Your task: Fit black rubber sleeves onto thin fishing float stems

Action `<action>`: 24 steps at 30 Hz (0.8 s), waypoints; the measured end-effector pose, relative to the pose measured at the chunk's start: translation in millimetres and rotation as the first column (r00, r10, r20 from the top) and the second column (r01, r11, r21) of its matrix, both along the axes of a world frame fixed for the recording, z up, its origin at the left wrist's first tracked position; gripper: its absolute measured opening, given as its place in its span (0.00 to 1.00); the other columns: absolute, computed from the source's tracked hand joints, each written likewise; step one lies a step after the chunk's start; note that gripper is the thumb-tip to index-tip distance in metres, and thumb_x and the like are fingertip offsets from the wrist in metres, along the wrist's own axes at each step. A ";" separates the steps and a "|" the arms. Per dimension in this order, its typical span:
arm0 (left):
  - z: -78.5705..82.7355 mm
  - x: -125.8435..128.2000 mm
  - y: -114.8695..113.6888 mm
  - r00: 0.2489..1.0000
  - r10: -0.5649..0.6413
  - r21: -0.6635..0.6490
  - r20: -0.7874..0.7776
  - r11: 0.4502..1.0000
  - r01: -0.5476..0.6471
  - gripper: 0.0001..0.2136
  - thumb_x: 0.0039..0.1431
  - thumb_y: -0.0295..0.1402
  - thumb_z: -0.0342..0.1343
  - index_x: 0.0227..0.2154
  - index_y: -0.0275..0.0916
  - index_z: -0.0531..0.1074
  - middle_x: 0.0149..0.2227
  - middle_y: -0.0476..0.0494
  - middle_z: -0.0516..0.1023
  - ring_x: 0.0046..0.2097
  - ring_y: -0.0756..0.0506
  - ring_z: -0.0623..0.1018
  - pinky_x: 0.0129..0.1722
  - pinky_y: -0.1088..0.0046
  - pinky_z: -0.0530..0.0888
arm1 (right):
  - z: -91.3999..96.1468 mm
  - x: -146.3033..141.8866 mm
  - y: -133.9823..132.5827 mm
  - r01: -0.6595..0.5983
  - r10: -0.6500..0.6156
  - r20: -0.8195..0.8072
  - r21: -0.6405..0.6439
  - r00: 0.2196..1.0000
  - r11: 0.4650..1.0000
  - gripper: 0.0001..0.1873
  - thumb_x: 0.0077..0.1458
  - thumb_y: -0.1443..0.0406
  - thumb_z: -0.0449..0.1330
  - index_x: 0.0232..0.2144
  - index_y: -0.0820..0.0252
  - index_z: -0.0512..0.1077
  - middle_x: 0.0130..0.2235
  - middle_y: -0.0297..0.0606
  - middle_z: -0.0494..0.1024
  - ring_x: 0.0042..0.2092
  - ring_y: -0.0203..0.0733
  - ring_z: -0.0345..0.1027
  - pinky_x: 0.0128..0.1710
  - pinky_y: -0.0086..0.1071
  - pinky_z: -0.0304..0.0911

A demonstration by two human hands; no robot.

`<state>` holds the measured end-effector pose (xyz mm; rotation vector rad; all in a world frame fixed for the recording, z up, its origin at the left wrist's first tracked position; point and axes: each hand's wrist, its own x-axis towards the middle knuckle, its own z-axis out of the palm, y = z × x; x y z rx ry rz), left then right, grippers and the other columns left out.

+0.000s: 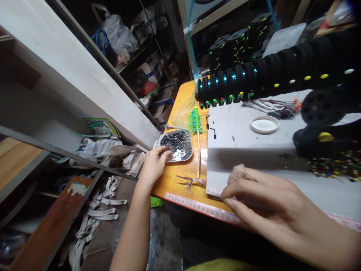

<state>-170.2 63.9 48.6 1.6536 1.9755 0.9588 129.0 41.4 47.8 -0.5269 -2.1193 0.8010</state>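
Observation:
At the left end of the orange table, my left hand [155, 163] reaches over the near rim of a white tray [191, 152] filled with small black tube-shaped pieces [175, 140]. Its thumb and fingers are drawn together at the pieces; what they hold, if anything, is hidden. My right hand [270, 203] is over the table's front edge, thumb and fingertips pinched together. Anything between those fingertips is too small to make out. One finger of this hand wears a tan wrap [237, 174].
Beside the tray lies a stick [198, 158] with green bristly strands [195, 119]. A ridged black cylinder [237, 84] with coloured beads juts in from the right. A white round lid [265, 124] and scattered coloured beads [332, 163] lie on the white sheet [234, 141].

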 end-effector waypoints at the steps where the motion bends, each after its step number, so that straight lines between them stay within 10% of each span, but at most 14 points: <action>1: -0.6 0.4 1.0 1.000 -0.008 -0.008 -0.001 1.000 0.008 0.08 0.61 0.30 0.58 0.32 0.40 0.83 0.34 0.42 0.87 0.43 0.38 0.83 0.50 0.64 0.73 | -0.3 0.0 -0.1 0.001 -0.001 -0.003 -0.002 1.000 1.000 0.09 0.66 0.72 0.57 0.36 0.57 0.75 0.32 0.35 0.74 0.31 0.35 0.70 0.29 0.26 0.64; 9: 0.7 -2.1 2.0 0.983 -0.003 0.013 0.181 1.000 0.000 0.08 0.61 0.34 0.60 0.27 0.39 0.80 0.32 0.44 0.83 0.38 0.43 0.78 0.41 0.70 0.72 | -1.4 -1.3 0.9 0.002 -0.002 -0.010 -0.023 1.000 1.000 0.09 0.65 0.72 0.57 0.36 0.56 0.75 0.32 0.35 0.75 0.31 0.35 0.70 0.28 0.26 0.64; 15: 7.8 39.6 -36.9 0.834 -0.004 0.004 0.552 1.000 0.002 0.16 0.60 0.44 0.64 0.45 0.38 0.81 0.30 0.47 0.79 0.19 0.57 0.56 0.19 0.78 0.55 | -4.3 0.0 -1.1 -0.001 0.001 -0.003 -0.053 1.000 0.999 0.08 0.68 0.70 0.57 0.37 0.56 0.74 0.32 0.33 0.73 0.30 0.34 0.68 0.27 0.26 0.62; 20: 4.5 95.0 -77.4 0.281 0.024 -0.053 0.959 0.994 0.093 0.14 0.51 0.44 0.75 0.31 0.39 0.82 0.25 0.51 0.76 0.17 0.62 0.45 0.15 0.85 0.50 | -3.2 2.0 -4.6 -0.013 0.009 -0.034 -0.099 0.999 0.995 0.07 0.68 0.70 0.57 0.38 0.55 0.72 0.32 0.31 0.71 0.31 0.32 0.66 0.28 0.25 0.60; 24: -6.6 122.6 -87.6 -0.061 0.088 -0.085 0.994 0.995 0.060 0.10 0.51 0.35 0.77 0.32 0.40 0.83 0.29 0.49 0.81 0.18 0.62 0.44 0.15 0.88 0.50 | -0.6 3.4 -6.7 -0.064 0.063 -0.014 -0.122 0.998 0.990 0.09 0.68 0.71 0.56 0.33 0.56 0.68 0.29 0.30 0.68 0.28 0.31 0.62 0.25 0.25 0.57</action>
